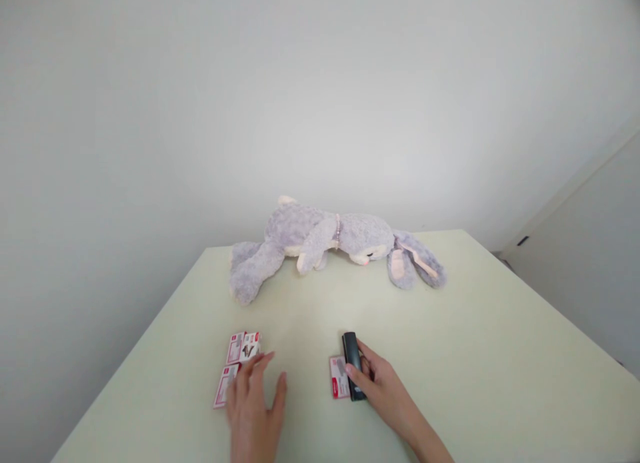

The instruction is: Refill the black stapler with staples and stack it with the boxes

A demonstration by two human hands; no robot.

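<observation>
- Table (500, 356): pale cream-green top, smooth and matte, fills the lower half of the view; far edge runs close along the wall, left and right edges slant outward toward the camera.
- Wall (200, 103): plain white, bare, takes up the whole upper half; brighter at the middle, shading to grey toward the left and the top corners.
- Door (590, 263): flat white-grey panel at the right, set at an angle to the wall, with a small dark slot near its left edge.
- Floor (500, 255): only a thin dark strip shows between table corner and door; material unclear.
- Light: soft, even, diffuse; faint shadows on the tabletop.
</observation>
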